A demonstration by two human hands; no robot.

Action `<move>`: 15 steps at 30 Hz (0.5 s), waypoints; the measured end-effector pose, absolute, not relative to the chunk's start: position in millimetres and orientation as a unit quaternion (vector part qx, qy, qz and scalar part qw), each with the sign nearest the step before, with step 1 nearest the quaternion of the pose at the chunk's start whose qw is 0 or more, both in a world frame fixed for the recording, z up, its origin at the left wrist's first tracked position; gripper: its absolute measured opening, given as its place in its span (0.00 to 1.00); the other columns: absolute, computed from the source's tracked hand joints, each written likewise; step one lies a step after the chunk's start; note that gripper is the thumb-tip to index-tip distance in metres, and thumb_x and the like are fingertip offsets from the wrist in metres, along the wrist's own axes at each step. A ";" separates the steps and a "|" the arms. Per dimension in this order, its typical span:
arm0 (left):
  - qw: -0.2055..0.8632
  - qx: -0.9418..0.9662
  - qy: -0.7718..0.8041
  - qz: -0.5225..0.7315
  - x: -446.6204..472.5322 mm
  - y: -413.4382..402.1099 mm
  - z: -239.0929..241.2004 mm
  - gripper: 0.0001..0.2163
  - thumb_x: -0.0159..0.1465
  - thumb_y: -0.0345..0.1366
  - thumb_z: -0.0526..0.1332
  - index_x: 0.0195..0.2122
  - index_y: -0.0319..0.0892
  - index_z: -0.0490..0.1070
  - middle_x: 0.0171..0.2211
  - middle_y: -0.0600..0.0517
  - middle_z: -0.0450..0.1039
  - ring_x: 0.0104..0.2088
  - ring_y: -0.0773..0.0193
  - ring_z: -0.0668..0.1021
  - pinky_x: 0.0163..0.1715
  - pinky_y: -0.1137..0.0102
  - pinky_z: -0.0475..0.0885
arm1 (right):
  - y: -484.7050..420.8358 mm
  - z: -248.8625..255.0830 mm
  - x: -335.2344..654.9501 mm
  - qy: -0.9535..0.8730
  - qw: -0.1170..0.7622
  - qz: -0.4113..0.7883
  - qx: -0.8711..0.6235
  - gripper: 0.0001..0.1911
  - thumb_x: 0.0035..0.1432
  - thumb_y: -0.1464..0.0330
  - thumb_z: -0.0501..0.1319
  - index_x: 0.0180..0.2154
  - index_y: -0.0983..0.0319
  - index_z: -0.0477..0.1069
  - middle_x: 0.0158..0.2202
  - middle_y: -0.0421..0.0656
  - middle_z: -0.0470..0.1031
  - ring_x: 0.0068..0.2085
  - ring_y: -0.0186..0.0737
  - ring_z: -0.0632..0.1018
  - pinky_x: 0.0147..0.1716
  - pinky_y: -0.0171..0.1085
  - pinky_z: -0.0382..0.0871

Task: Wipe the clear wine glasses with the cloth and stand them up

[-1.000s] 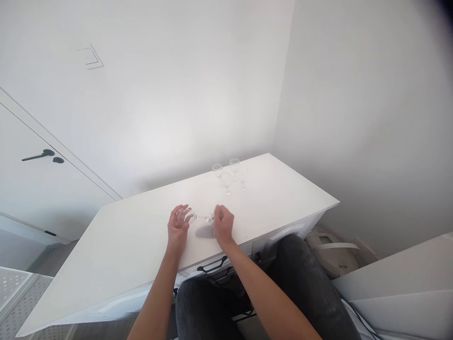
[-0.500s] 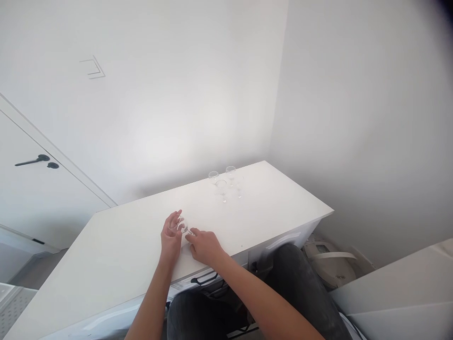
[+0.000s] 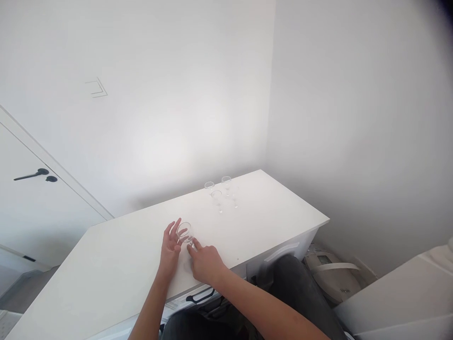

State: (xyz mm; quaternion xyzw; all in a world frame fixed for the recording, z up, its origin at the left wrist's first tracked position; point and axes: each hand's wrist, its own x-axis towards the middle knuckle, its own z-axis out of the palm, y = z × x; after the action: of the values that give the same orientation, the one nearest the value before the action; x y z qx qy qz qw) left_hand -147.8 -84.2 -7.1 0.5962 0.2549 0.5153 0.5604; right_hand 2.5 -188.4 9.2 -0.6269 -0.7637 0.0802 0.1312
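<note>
A clear stemmed wine glass (image 3: 184, 232) stands upright on the white tabletop (image 3: 116, 255), near its front edge. My left hand (image 3: 170, 249) lies beside the bowl with fingers spread and the thumb close to the glass. My right hand (image 3: 205, 262) rests on the table just right of it, with the fingertips closed on the stem at the foot. Both forearms reach in from below.
Several more clear stemmed glasses (image 3: 220, 191) stand together at the back of the table by the wall. A black drawer handle (image 3: 200, 297) sits under the front edge. A white door with a black handle (image 3: 35, 175) is at the left, and a white appliance (image 3: 329, 274) sits on the floor at the right.
The glass was held sideways between both hands; it now stands upright by my left hand. My right hand moved left to the stem. The view tilted up a little.
</note>
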 end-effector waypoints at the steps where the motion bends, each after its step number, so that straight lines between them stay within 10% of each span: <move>1: 0.568 0.587 0.252 0.519 -146.8 -83.4 -6.7 0.41 0.53 0.64 0.74 0.65 0.57 0.66 0.73 0.42 0.60 0.59 0.48 0.77 0.52 0.56 0.78 | -187.6 8.5 2.8 -0.760 0.123 0.086 -0.633 0.39 0.63 0.65 0.58 0.73 0.64 0.58 0.76 0.62 0.55 0.48 0.58 0.86 0.43 0.54 0.82; 4: 0.599 0.570 0.272 0.493 -146.3 -81.6 -6.6 0.29 0.59 0.68 0.65 0.47 0.49 0.73 0.53 0.45 0.75 0.39 0.60 0.77 0.38 0.65 0.75 | -184.6 7.9 7.6 -0.712 0.094 0.114 -0.686 0.44 0.60 0.65 0.60 0.76 0.67 0.53 0.77 0.67 0.47 0.49 0.57 0.85 0.45 0.52 0.82; 7: 0.639 0.588 0.303 0.391 -150.0 -81.9 -10.6 0.29 0.67 0.66 0.58 0.25 0.44 0.61 0.25 0.54 0.59 0.25 0.65 0.60 0.27 0.67 0.61 | -183.6 12.3 22.4 -0.628 0.050 0.140 -0.764 0.45 0.63 0.64 0.58 0.77 0.64 0.48 0.77 0.71 0.40 0.45 0.55 0.86 0.41 0.50 0.81; 15: 0.696 0.603 0.285 0.267 -162.4 -82.2 -25.4 0.37 0.67 0.59 0.65 0.20 0.44 0.38 0.19 0.62 0.35 0.21 0.72 0.45 0.25 0.68 0.43 | -196.4 15.0 97.9 -0.561 0.050 0.136 -0.815 0.39 0.69 0.62 0.56 0.77 0.53 0.50 0.77 0.71 0.45 0.46 0.58 0.86 0.41 0.51 0.79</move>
State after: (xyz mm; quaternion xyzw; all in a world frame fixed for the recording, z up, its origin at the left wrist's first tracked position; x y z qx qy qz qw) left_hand -162.4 -82.2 -25.4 0.6033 0.2847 0.2669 0.6955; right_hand 97.9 -196.4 15.0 -0.8150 -0.5611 0.1361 0.0500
